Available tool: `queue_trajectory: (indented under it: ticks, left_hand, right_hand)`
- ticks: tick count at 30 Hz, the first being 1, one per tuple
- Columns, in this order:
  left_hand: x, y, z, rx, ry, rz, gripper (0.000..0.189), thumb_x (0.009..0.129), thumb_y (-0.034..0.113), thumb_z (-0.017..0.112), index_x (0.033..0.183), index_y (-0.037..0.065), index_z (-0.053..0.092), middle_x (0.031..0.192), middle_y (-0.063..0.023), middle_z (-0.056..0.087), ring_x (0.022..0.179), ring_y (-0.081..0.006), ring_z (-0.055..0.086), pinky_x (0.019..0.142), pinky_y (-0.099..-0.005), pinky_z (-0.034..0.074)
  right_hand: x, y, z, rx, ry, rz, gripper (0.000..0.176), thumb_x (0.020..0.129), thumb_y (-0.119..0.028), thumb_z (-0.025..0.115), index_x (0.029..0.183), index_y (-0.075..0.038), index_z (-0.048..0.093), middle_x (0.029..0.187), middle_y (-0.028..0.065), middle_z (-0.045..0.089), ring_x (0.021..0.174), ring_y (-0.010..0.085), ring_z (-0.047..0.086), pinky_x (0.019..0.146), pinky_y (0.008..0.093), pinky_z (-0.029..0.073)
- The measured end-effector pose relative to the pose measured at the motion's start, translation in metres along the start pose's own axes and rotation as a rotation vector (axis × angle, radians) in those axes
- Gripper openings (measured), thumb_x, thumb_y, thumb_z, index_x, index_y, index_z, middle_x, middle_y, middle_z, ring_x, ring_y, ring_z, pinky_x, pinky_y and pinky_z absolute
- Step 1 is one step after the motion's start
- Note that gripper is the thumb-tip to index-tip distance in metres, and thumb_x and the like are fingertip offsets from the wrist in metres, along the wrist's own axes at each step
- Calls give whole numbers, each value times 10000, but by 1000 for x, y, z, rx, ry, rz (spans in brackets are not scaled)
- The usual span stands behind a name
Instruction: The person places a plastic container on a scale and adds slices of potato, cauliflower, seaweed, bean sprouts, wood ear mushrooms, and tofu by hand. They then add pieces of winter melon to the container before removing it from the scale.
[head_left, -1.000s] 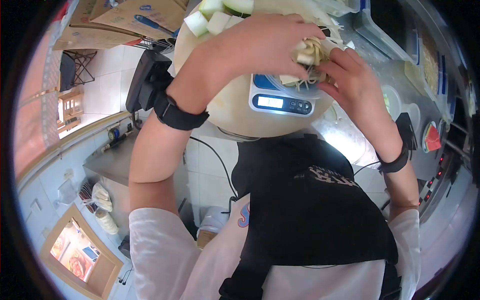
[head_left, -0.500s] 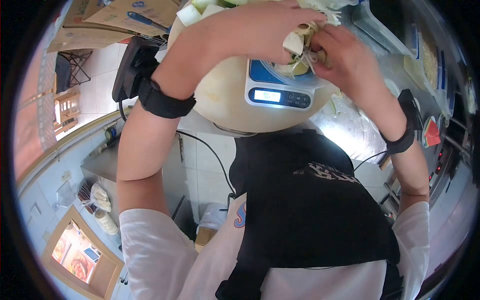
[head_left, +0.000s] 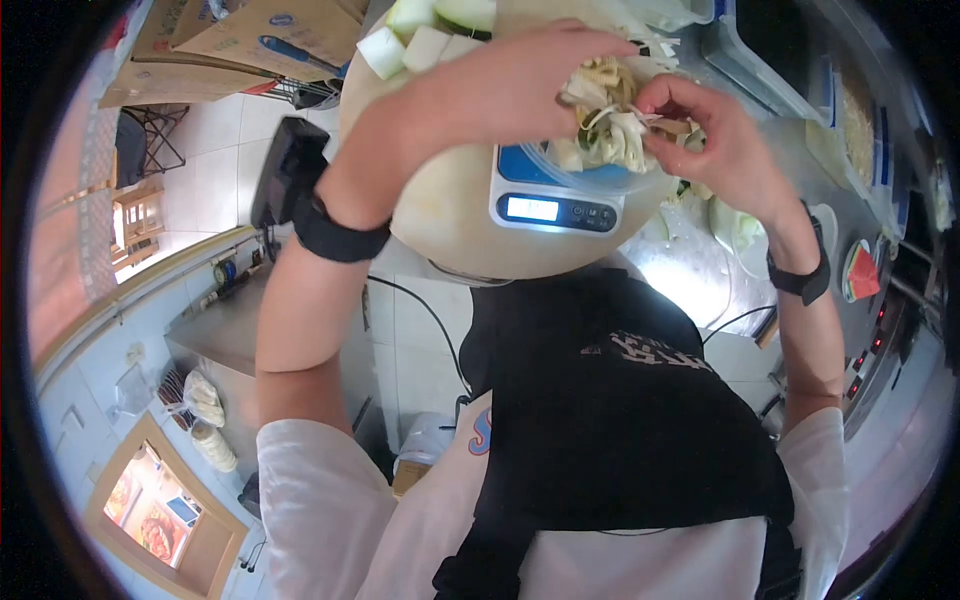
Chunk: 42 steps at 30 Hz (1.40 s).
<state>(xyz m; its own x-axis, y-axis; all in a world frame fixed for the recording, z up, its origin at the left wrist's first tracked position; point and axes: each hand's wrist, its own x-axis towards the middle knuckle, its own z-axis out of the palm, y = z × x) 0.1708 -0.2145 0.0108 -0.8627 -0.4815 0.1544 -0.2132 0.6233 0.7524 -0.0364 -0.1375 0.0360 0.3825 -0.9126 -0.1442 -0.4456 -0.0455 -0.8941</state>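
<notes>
A kitchen scale (head_left: 557, 209) with a lit display stands on a round pale board (head_left: 440, 215). On it rests a clear bowl (head_left: 650, 183), partly hidden by a heap of pale shredded vegetable pieces (head_left: 612, 135). My left hand (head_left: 540, 85) curves around the left and far side of the heap, holding pieces; its thumb is hidden. On the right, my right hand (head_left: 715, 140) pinches some strips between thumb and fingers at the heap's edge.
White and green vegetable chunks (head_left: 425, 48) lie at the board's far left. Clear containers (head_left: 765, 60) stand at the upper right. Vegetable scraps and a pale green piece (head_left: 735, 225) lie on the metal surface right of the board. Cardboard (head_left: 250, 40) is at the upper left.
My right hand has drawn a little to the right and its fingers have spread wider around the strips. More of the heap shows between my hands. The view has shifted slightly.
</notes>
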Motion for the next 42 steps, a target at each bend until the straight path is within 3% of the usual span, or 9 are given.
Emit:
queue_trajectory:
  ticks: [4, 9, 12, 14, 20, 28, 34, 36, 42]
  left_hand:
    - [-7, 16, 19, -12, 174, -34, 663, 595, -74, 513, 1234, 93, 462, 1213, -140, 467, 1170, -303, 415, 981, -347, 348]
    - [-12, 33, 16, 110, 300, -50, 539, 648, 8, 636, 1166, 107, 521, 1227, -93, 468, 1156, -278, 423, 964, -349, 362]
    - [-19, 38, 14, 223, 293, -63, 487, 647, 14, 652, 1116, 99, 554, 1187, -75, 502, 1117, -266, 455, 940, -354, 375]
    - [-24, 43, 10, 186, 318, -95, 435, 650, 15, 657, 1071, 87, 576, 1140, -66, 524, 1084, -255, 476, 919, -346, 387]
    - [-21, 37, 12, 9, 337, -183, 241, 707, 8, 644, 942, 56, 628, 982, -57, 566, 952, -211, 538, 818, -291, 437]
    - [-19, 38, 10, -166, 443, -323, 211, 772, 33, 617, 980, 68, 625, 1019, -46, 563, 937, -180, 549, 780, -280, 451]
    - [-35, 40, 8, 15, 485, -301, 252, 763, 41, 629, 1012, 78, 620, 1043, -57, 565, 948, -183, 547, 781, -271, 441]
    - [-41, 44, 11, 14, 555, -325, 255, 746, 40, 646, 997, 77, 628, 1018, -59, 577, 965, -177, 539, 782, -271, 437]
    - [-38, 71, 31, 24, 489, -223, 244, 698, 76, 694, 937, 75, 645, 980, -67, 586, 964, -212, 537, 812, -311, 428]
  right_hand:
    - [-7, 6, 3, 36, 97, 2, 162, 761, -67, 567, 902, -13, 507, 836, 23, 541, 863, 94, 514, 847, 241, 398]
    - [-10, 10, 9, 313, 184, 49, 146, 759, -12, 560, 899, -23, 521, 873, 19, 534, 891, 102, 503, 833, 270, 402]
    - [-10, 10, 12, 94, 245, 12, 168, 739, -10, 602, 899, -33, 559, 867, 41, 547, 885, 153, 529, 827, 289, 411]
    - [-10, 1, 10, -235, 401, -217, 175, 705, -41, 652, 874, -49, 606, 839, 71, 560, 846, 213, 543, 793, 306, 423]
    - [-29, -14, 19, -356, 168, -222, 114, 659, -94, 683, 748, -64, 618, 773, 88, 532, 810, 275, 523, 728, 349, 438]
    - [-18, -6, 36, -660, 319, -268, 284, 633, -119, 689, 887, -69, 572, 825, 96, 520, 845, 277, 519, 741, 364, 445]
    - [-32, -18, 10, -181, 226, -4, 217, 673, -106, 656, 874, -51, 594, 874, 70, 542, 825, 209, 535, 723, 317, 436]
    - [-36, -11, 1, 85, 193, 60, 118, 773, -73, 613, 884, -66, 573, 880, -10, 541, 789, 76, 506, 696, 231, 408]
    - [-26, 12, 13, 319, 209, 118, 140, 794, -67, 601, 926, -34, 567, 844, -3, 561, 790, 64, 525, 701, 224, 438]
